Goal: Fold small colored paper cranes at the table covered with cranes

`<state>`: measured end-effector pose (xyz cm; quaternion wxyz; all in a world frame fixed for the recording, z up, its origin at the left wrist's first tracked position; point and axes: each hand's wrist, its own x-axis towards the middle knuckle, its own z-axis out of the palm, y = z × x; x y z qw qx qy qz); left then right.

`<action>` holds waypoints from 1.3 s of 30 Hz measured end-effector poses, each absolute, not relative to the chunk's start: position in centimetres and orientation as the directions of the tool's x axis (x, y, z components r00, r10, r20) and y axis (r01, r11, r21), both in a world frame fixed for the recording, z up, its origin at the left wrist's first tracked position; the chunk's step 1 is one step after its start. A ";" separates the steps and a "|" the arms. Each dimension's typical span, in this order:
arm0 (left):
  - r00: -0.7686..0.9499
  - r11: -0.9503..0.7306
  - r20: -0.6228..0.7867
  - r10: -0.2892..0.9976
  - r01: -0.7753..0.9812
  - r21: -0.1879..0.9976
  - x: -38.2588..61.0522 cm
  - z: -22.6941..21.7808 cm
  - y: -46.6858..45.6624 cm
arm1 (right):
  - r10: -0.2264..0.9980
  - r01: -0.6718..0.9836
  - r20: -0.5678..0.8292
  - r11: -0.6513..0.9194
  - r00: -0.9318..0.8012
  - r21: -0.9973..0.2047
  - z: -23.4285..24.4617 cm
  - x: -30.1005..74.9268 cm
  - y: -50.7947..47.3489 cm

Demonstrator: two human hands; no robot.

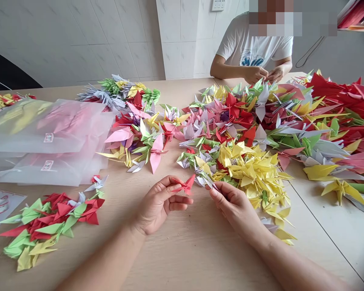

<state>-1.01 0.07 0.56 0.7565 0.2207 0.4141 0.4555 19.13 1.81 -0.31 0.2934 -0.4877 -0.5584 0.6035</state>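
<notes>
A small red origami crane (185, 185) is pinched between the thumb and fingers of my left hand (157, 200), its lower fingers curled loosely below. My right hand (235, 204) is closed, thumb against forefinger, on something thin and pale whose kind I cannot make out. Its fingertips are at the near edge of the folded paper pile, beside yellow origami cranes (248, 165). A short gap separates the red crane from my right fingertips. Just beyond my left hand lies a pink crane (156, 152) on the table (170, 258).
Mixed colored cranes (206, 121) spread across the middle, with red ones (346, 97) heaped at right. Translucent plastic bags (63, 157) holding folded paper are stacked at left. Red and green cranes (54, 218) lie nearer. Opposite sits a person (251, 48), hands together behind the pile.
</notes>
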 end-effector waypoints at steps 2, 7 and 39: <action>0.234 0.490 -0.435 0.869 -0.516 0.702 -1.0 0.6 0.1 | 0.899 0.184 -0.265 -0.211 -0.349 -0.960 -0.3 19.1 1.8; 0.204 0.419 -0.389 0.898 -0.666 0.618 -1.4 0.3 0.2 | 0.902 0.177 -0.251 -0.199 -0.351 -0.964 -0.3 19.1 1.8; -0.031 0.079 -0.118 0.993 -0.573 0.816 -4.1 0.8 1.8 | 0.925 0.158 -0.154 -0.104 -0.346 -0.982 0.2 18.8 1.6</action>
